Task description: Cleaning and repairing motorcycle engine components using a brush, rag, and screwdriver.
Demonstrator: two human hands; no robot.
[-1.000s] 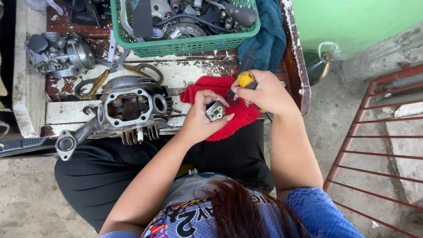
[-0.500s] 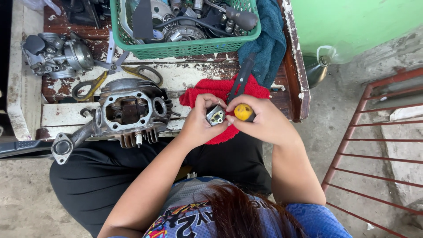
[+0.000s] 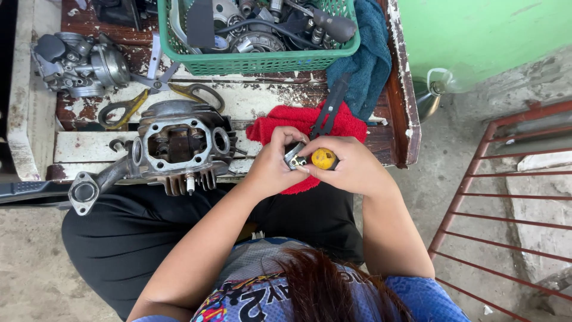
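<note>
My left hand grips a small grey metal part over a red cloth at the bench's front edge. My right hand is closed around a screwdriver with a yellow handle end, its tip pressed against the small part. Both hands touch each other above my lap. Just left of them an engine cylinder head lies on the worn white and brown bench.
A green plastic basket of engine parts stands at the back. A teal cloth hangs beside it. A carburettor and pliers lie at the left. A black flat tool rests on the red cloth. A rusty red railing runs at right.
My right hand has swung the yellow-handled screwdriver from beside the red cloth down against the small part in my left hand. Both hands have drawn closer together.
</note>
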